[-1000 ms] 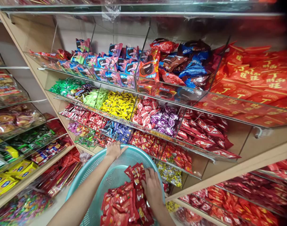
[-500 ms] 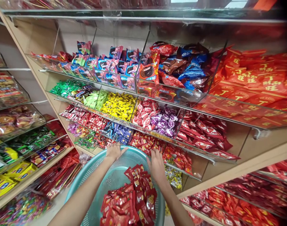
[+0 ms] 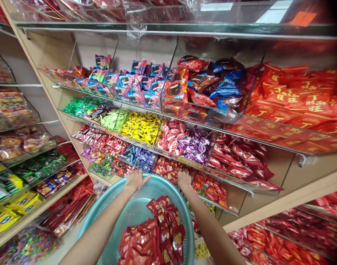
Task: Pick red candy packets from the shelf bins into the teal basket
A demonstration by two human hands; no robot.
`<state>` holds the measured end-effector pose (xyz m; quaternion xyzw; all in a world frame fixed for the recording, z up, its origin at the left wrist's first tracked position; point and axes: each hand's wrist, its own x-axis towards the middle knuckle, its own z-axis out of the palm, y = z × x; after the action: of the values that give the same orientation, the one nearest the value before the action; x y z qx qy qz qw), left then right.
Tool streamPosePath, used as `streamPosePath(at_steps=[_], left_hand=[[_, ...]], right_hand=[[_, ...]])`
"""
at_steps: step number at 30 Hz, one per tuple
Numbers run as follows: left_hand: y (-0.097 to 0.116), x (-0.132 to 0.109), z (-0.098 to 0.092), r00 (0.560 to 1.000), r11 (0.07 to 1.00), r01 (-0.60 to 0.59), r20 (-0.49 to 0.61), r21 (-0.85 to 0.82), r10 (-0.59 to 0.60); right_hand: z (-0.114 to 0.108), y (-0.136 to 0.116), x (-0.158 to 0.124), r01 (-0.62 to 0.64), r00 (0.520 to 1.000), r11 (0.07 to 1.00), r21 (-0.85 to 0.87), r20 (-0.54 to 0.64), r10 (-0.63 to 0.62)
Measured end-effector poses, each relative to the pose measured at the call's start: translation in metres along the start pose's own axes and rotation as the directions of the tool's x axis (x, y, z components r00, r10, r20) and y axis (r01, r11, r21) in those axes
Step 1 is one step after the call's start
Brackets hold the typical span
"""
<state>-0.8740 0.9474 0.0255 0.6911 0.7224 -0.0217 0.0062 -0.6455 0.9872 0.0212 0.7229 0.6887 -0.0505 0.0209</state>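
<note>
A teal plastic basket (image 3: 87, 221) with perforated sides fills the bottom middle, tilted toward me. In it lies a heap of red candy packets (image 3: 146, 239). My left hand (image 3: 135, 180) grips the basket's far rim, its thumb pointing right. Beyond the basket's right side, my right hand (image 3: 184, 178) reaches to a low shelf bin of red packets (image 3: 167, 167). Its fingers are curled at the bin's front, and their tips are hidden, so what they hold cannot be made out.
Clear-fronted shelves hold yellow candies (image 3: 142, 127), purple-wrapped candies (image 3: 197, 145) and large red bags (image 3: 290, 95). A glass shelf edge (image 3: 168, 31) crosses above. More shelves with yellow packs (image 3: 24, 200) stand at left. The shelf lip (image 3: 218, 173) slopes close over my right hand.
My right hand has moved from beside the basket's rim to the red packets in the bin, and its fingers have curled. My left hand stays on the rim. The view has shifted slightly.
</note>
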Motion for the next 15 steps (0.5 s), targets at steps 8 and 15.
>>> streamPosePath(at_steps=[8, 15], left_hand=[[0.000, 0.000, -0.001, 1.000, 1.000, 0.000, 0.006, 0.009, 0.000], [0.000, 0.001, 0.002, 1.000, 1.000, 0.001, -0.001, -0.005, -0.001]], right_hand=[[0.001, 0.001, -0.009, -0.022, 0.994, 0.999, -0.036, -0.109, 0.018], [0.007, 0.001, -0.013, -0.016, 0.968, 0.992, -0.125, -0.250, -0.015]])
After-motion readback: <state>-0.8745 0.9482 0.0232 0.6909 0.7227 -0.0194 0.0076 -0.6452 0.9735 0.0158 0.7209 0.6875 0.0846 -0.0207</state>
